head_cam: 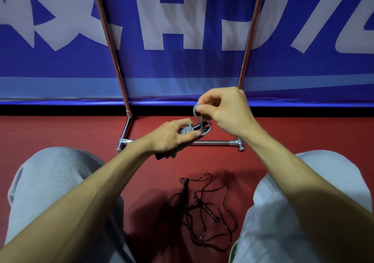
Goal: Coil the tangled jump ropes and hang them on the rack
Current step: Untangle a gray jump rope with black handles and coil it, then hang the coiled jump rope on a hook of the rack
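My left hand [172, 136] grips a grey jump rope [187, 130] wound in tight turns around its black handles, held above the floor in front of the rack. My right hand [224, 111] pinches the loose end loop of that grey rope just above the bundle's right end. A black jump rope [204, 208] lies tangled on the red floor between my knees, its two thin handles crossing in the middle. The chrome rack [214, 142] stands straight ahead; its base bar and two uprights show, its top is out of frame.
A blue banner [182, 66] with large white letters hangs behind the rack down to the floor line. My knees in grey trousers [56, 183] fill the lower left and right. Red floor [60, 133] spreads to both sides of the rack's feet.
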Demonstrator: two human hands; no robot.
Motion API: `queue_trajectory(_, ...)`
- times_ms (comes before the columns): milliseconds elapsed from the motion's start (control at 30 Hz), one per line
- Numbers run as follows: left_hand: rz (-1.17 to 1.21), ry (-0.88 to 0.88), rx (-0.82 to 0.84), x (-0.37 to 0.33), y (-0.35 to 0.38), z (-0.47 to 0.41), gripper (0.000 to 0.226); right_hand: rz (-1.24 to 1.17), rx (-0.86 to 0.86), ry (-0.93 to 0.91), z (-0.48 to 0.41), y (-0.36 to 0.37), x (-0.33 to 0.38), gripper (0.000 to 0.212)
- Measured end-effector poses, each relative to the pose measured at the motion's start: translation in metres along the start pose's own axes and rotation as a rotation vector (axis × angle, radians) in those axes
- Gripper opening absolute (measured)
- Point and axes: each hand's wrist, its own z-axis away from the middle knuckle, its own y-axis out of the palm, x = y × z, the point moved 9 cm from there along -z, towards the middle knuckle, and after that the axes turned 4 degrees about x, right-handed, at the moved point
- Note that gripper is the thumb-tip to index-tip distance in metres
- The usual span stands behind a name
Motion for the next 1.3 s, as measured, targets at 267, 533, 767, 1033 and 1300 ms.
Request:
queue_trajectory(267, 0.197, 0.120, 0.152, -0.035, -0.001, 0.004, 0.031, -0.366, -0.124, 0.060, -0.013, -0.027, 0.004, 0.016)
queue_trajectory(533, 0.391, 0.298, -0.307, -0.140, -0.095, 0.004, 0.017, -0.367, -0.334, -0.046, -0.041, -0.109, 0.056, 0.008)
queue_trajectory(767, 0.265, 0.374, -0.498, -0.234, -0.147, -0.005, 0.011, -0.220, -0.553, -0.153, -0.058, -0.190, 0.105, 0.005)
queue_trajectory(1033, 0.184, 0.415, -0.602, -0.306, -0.193, -0.029, 0.016, -0.186, -0.611, -0.168, -0.107, -0.243, 0.123, 0.007)
queue_trajectory(1300, 0.155, 0.436, -0.690, -0.349, -0.263, -0.114, 0.017, -0.211, -0.651, -0.198, -0.204, -0.295, 0.122, 0.013)
